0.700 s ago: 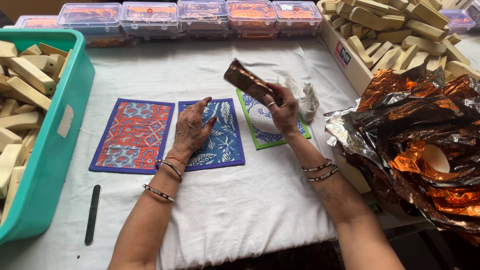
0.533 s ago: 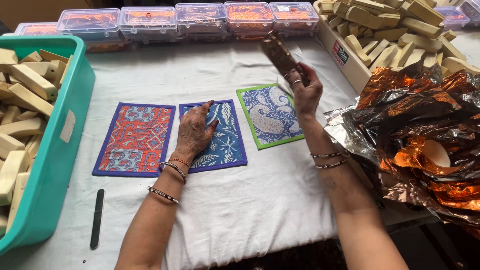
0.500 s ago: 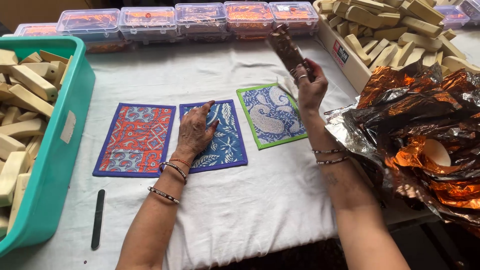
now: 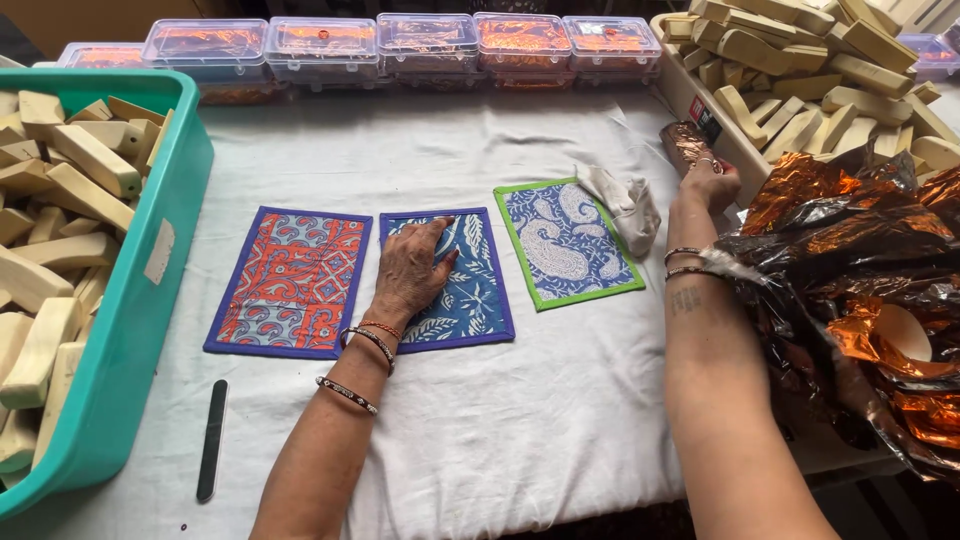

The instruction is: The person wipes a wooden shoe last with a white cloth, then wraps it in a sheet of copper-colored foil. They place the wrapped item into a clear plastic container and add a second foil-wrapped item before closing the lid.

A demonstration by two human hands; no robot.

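Note:
Three small quilted mats lie in a row on the white cloth: a red and blue one [image 4: 290,282], a blue leaf-patterned one [image 4: 470,300], and a blue paisley one with a green border [image 4: 566,240]. My left hand [image 4: 415,272] rests flat, fingers spread, on the blue leaf mat. My right hand [image 4: 710,182] is out at the right, closed around a copper foil-wrapped block [image 4: 684,142] beside the cardboard box. A crumpled white cloth [image 4: 628,205] lies just right of the paisley mat.
A teal tub [image 4: 150,300] of pale wooden blocks stands at the left. Several clear lidded boxes [image 4: 420,45] line the back. A cardboard box [image 4: 700,105] of wooden blocks sits at the back right. Crumpled copper foil [image 4: 850,260] fills the right. A black nail file [image 4: 211,440] lies near the front.
My right hand has carried the foil-wrapped block from above the paisley mat to the right, down beside the cardboard box. The white cloth is now uncovered. My left hand has stayed put.

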